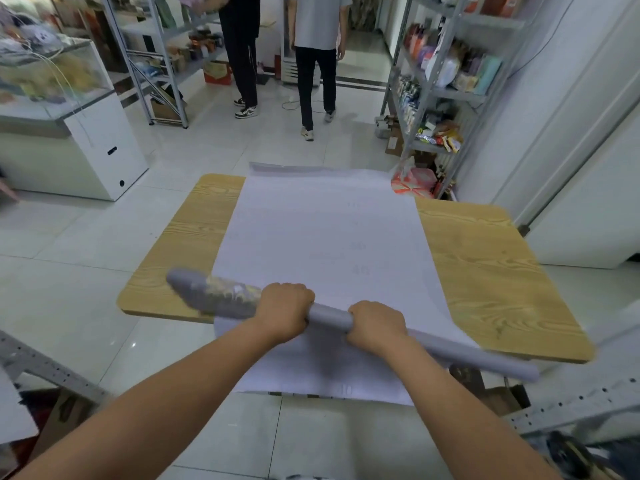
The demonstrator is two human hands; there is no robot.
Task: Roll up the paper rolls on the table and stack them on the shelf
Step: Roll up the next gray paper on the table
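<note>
A grey paper roll (330,315) lies slanted across the near edge of the wooden table (485,271), its left end blurred and showing a patterned layer. My left hand (284,308) grips the roll left of its middle. My right hand (375,325) grips it just to the right. Under the roll a large white sheet (322,237) is spread flat over the table. Its near end hangs over the table's front edge and its far end curls up at the back edge.
Two people (317,60) stand on the tiled floor beyond the table. Metal shelves with goods stand at the right (446,81) and back left (166,60). A white counter (86,150) is at the left. Perforated metal rails (571,400) flank me low on both sides.
</note>
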